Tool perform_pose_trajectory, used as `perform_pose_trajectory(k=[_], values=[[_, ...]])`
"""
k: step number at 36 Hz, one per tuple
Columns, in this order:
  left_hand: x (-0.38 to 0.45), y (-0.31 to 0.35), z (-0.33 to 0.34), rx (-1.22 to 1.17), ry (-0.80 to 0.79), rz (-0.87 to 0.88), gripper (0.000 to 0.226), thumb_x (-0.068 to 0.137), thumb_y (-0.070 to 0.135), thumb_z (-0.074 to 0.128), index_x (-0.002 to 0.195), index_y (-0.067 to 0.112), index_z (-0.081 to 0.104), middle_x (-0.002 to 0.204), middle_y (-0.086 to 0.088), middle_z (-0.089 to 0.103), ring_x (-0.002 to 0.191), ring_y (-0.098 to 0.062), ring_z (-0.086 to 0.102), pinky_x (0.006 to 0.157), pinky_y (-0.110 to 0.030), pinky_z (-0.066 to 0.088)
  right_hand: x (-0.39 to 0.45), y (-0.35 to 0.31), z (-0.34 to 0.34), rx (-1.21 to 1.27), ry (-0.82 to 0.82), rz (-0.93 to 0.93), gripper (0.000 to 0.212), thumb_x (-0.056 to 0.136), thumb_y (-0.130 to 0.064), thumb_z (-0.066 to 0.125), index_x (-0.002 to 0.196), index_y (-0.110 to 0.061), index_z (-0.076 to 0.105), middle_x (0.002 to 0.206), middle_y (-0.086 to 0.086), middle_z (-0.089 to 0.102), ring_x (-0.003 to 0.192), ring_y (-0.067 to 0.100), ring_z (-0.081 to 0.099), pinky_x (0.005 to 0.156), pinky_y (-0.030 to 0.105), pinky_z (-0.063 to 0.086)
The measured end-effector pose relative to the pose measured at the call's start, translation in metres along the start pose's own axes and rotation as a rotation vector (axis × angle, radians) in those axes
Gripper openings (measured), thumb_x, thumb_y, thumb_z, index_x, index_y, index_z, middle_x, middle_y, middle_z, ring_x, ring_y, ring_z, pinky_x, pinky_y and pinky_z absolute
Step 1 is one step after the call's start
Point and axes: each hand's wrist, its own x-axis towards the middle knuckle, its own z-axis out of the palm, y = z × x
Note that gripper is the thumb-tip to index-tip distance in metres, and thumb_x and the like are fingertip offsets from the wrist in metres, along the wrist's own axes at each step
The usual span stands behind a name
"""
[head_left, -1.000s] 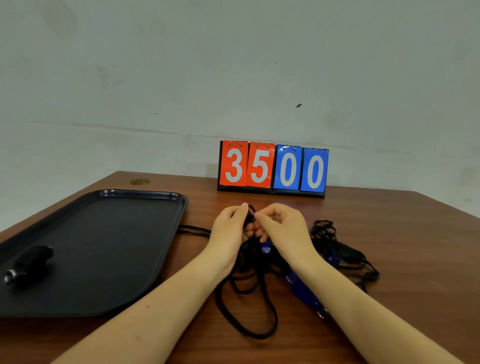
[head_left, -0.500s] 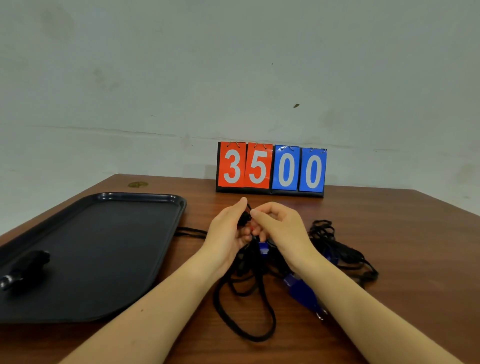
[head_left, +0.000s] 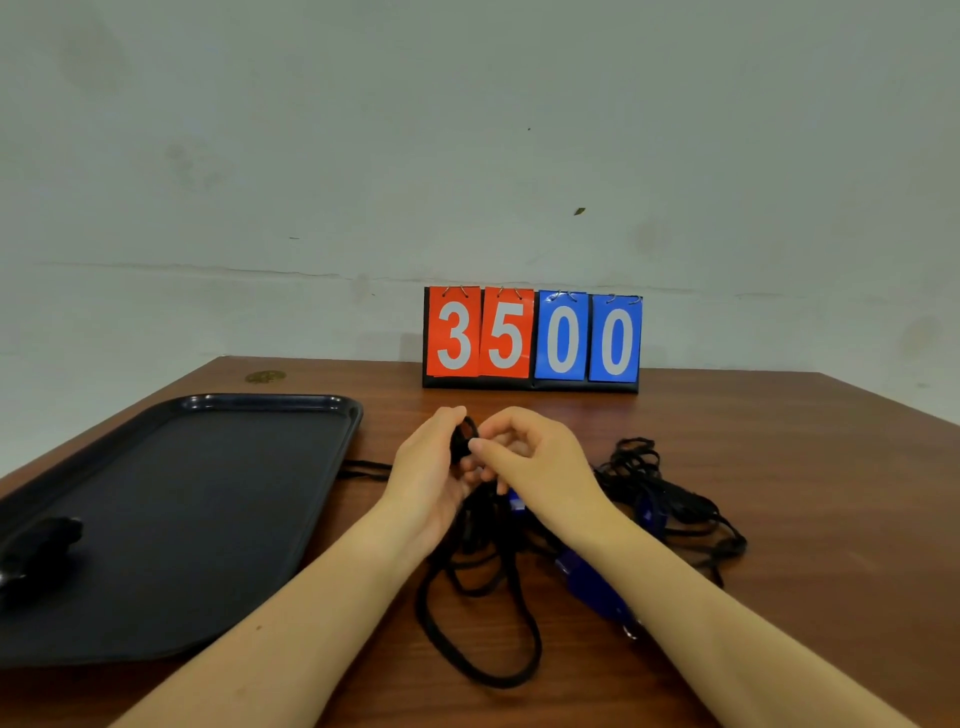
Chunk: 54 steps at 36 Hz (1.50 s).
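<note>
A black lanyard cord (head_left: 480, 631) hangs from both my hands down to the wooden table (head_left: 810, 467), ending in a long loop near me. My left hand (head_left: 428, 480) grips a wound bunch of the cord. My right hand (head_left: 537, 462) pinches the cord beside it, thumb against forefinger. A blue strap with a metal clip (head_left: 592, 584) lies under my right forearm. A second tangle of black lanyards with a blue piece (head_left: 660, 499) sits to the right of my right hand.
A large black tray (head_left: 208, 493) lies on the table's left side, with a rolled black bundle (head_left: 39, 543) at its near left edge. A flip scoreboard (head_left: 532, 338) reading 3500 stands at the back against the wall.
Both hands have stayed together over the cord with small finger shifts; a small loop of cord now shows between the fingertips. The view has tilted slightly.
</note>
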Motion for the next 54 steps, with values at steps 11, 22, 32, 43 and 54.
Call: perform_pose_trajectory(k=[11,22,32,43,54], values=[[-0.006,0.002,-0.001,-0.055,-0.148,-0.003,0.033,0.093,0.032,0.055,0.098,-0.001,0.057,0.063,-0.004,0.045,0.046,-0.008,0.036,0.040,-0.016,0.032,0.004,0.000,-0.003,0.043,0.031,0.067,0.010,0.094,-0.011,0.055,0.091,-0.011,0.065,0.068,-0.006,0.062,0.054,-0.003,0.055,0.054,0.011,0.044],[-0.011,0.007,0.002,-0.035,-0.424,0.001,0.020,0.090,0.022,0.055,0.103,0.007,0.054,0.071,-0.003,0.048,0.050,-0.007,0.037,0.043,-0.016,0.032,0.006,-0.003,-0.017,0.207,0.111,0.134,0.016,0.095,-0.013,0.052,0.089,-0.007,0.066,0.073,0.009,0.062,0.058,0.011,0.053,0.056,0.020,0.045],[-0.013,0.009,0.003,-0.133,-0.365,-0.037,0.027,0.097,0.032,0.045,0.104,0.009,0.058,0.060,0.001,0.036,0.045,-0.007,0.028,0.042,-0.017,0.023,0.007,-0.006,-0.015,0.613,-0.062,0.251,0.025,0.096,-0.014,0.048,0.074,-0.009,0.060,0.068,0.009,0.051,0.056,0.010,0.044,0.051,0.020,0.037],[-0.010,0.001,0.006,-0.249,-0.345,-0.165,0.036,0.097,0.033,0.042,0.085,0.002,0.058,0.052,0.003,0.031,0.036,-0.006,0.027,0.038,-0.016,0.019,0.008,0.000,-0.015,1.014,-0.075,0.451,0.024,0.087,-0.017,0.040,0.064,-0.014,0.045,0.059,-0.003,0.030,0.049,0.007,0.028,0.045,0.019,0.027],[-0.003,-0.001,0.001,0.048,-0.230,0.016,0.042,0.098,0.042,0.044,0.074,0.010,0.057,0.055,0.000,0.038,0.045,-0.010,0.031,0.045,-0.021,0.026,0.008,0.004,-0.013,0.504,-0.035,0.270,0.029,0.094,-0.028,0.058,0.101,0.000,0.065,0.090,0.017,0.057,0.078,0.023,0.051,0.063,0.026,0.043]])
